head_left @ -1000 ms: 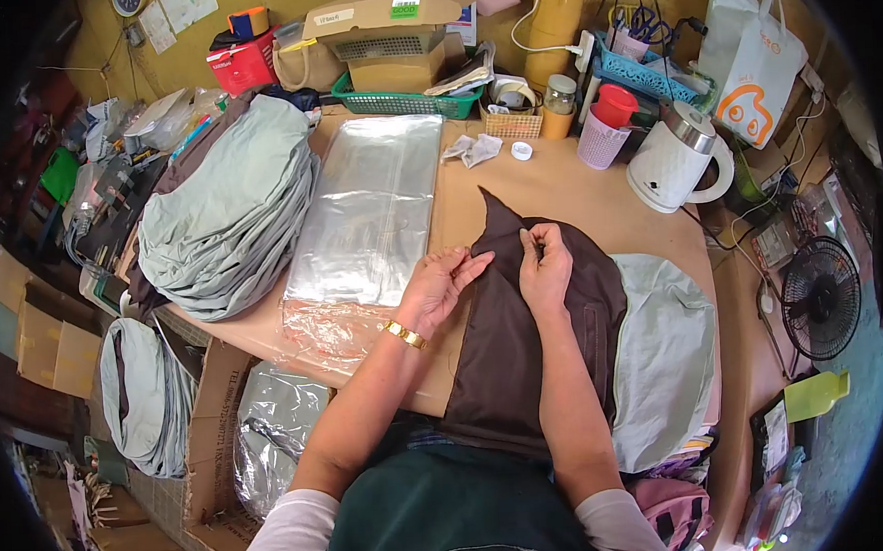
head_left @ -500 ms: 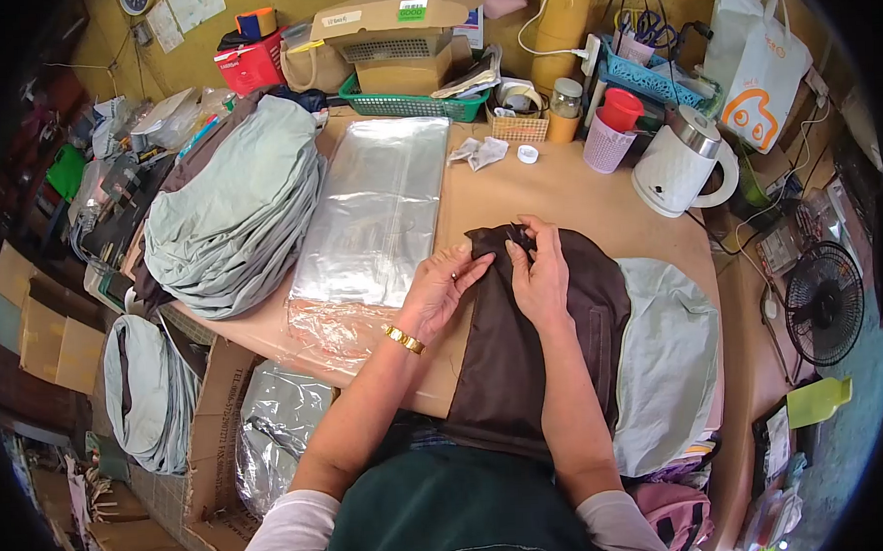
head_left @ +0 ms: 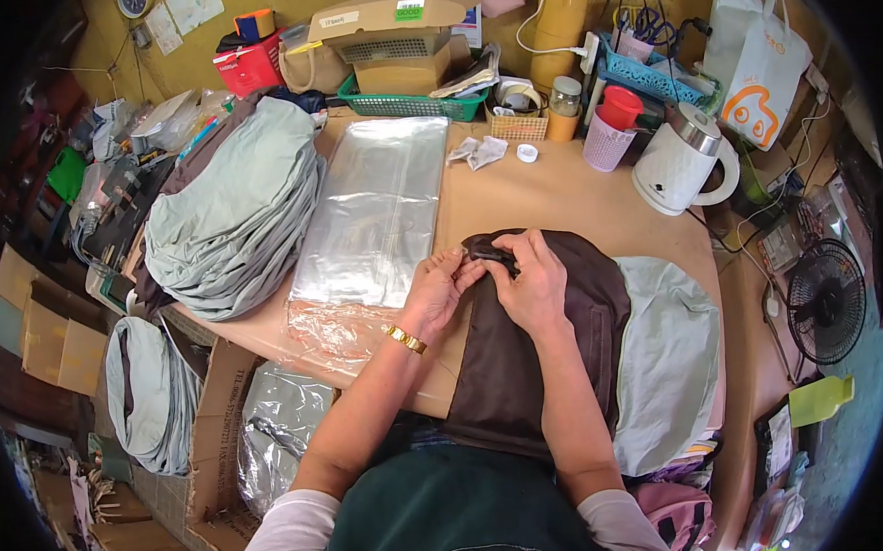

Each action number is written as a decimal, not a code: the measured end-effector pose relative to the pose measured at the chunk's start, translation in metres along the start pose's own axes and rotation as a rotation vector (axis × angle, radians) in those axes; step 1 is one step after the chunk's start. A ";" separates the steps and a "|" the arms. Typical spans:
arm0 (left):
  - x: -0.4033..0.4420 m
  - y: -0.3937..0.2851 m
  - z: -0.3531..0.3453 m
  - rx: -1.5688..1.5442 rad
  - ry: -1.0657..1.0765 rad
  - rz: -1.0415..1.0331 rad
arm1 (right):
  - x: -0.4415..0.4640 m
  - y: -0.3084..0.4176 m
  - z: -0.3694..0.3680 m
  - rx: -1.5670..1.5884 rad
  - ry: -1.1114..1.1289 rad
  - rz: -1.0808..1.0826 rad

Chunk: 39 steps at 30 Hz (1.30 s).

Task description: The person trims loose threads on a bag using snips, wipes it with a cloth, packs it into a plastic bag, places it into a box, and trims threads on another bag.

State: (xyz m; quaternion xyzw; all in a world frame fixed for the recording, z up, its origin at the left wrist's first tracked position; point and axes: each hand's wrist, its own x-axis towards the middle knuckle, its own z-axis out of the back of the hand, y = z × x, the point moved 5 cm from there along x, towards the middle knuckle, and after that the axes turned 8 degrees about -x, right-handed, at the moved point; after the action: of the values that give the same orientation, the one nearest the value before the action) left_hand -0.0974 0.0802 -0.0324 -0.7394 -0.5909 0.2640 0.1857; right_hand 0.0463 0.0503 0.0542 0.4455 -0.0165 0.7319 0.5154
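Note:
A dark brown fabric piece (head_left: 515,371), with a stitched slit on its right side, lies on the table in front of me. My left hand (head_left: 440,287) pinches its upper left corner between thumb and fingers. Close beside it, my right hand (head_left: 532,279) grips the same bunched edge from the right, fingers bent over the cloth. What small part lies between the fingertips is hidden. Under the brown fabric's right side, a pale grey-green cloth (head_left: 667,354) sticks out.
Clear plastic bags (head_left: 370,210) are stacked left of my hands. Farther left lies a heap of pale green cloth pieces (head_left: 236,206). A white kettle (head_left: 678,172) stands at the back right, near a lilac plastic cup (head_left: 609,148). A black fan (head_left: 825,303) is at the far right.
My right hand has turned, its fingers lowering and moving left over the fabric's corner. The raised dark edge is now folded down between both hands. The left hand has barely shifted.

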 end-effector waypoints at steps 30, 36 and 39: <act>-0.018 -0.002 0.016 0.833 -0.127 -0.282 | -0.005 -0.087 -0.053 -0.391 0.252 -0.305; -0.035 -0.002 0.006 1.443 0.221 -0.064 | 0.000 -0.099 -0.055 -0.344 0.229 -0.240; -0.048 -0.023 0.011 1.251 0.173 0.060 | 0.001 -0.100 -0.056 -0.320 0.260 -0.290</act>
State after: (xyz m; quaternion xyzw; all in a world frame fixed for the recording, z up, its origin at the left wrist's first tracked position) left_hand -0.1296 0.0381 -0.0197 -0.5260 -0.2867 0.5039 0.6223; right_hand 0.0879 0.1246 -0.0225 0.2581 -0.0016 0.6894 0.6769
